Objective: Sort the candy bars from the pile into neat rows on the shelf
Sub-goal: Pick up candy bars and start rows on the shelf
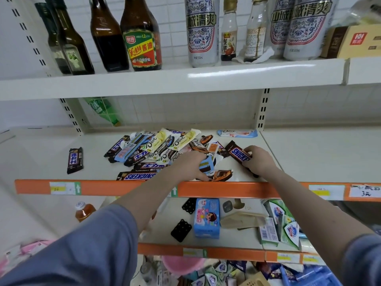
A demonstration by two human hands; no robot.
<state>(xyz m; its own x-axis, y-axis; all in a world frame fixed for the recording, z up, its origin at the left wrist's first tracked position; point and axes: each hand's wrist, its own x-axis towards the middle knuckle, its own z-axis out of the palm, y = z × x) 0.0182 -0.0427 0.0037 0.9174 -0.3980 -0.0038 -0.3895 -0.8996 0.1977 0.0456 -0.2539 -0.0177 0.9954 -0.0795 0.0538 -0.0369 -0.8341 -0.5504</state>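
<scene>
Shelf: a white metal shelf (237, 178) with an orange front rail (216, 188) runs across the middle of the frame; price tags sit on the rail at left and right.
Room: white tiled wall behind, slotted uprights at upper left and centre right.
Pile: the candy bars (156, 149) lie jumbled at centre frame, Dove and Snickers wrappers overlapping.
Strays: one dark bar (74, 160) lies alone left of the pile; a pale blue Dove bar (237, 133) lies at the back, right of centre.
Left hand: the left hand (191, 167) rests on the pile's right edge, fingers curled round a light blue wrapper (207, 165).
Right hand: the right hand (260, 161) grips a Snickers bar (239, 154) at centre right, fingers bent over it.
Above: dark bottles (109, 34) and tall cans (201, 32) stand on the top shelf.
Below: a blue tissue pack (206, 217) and soap boxes (282, 221) lie on the lower shelf.
In the way: both forearms cross the orange rail.
</scene>
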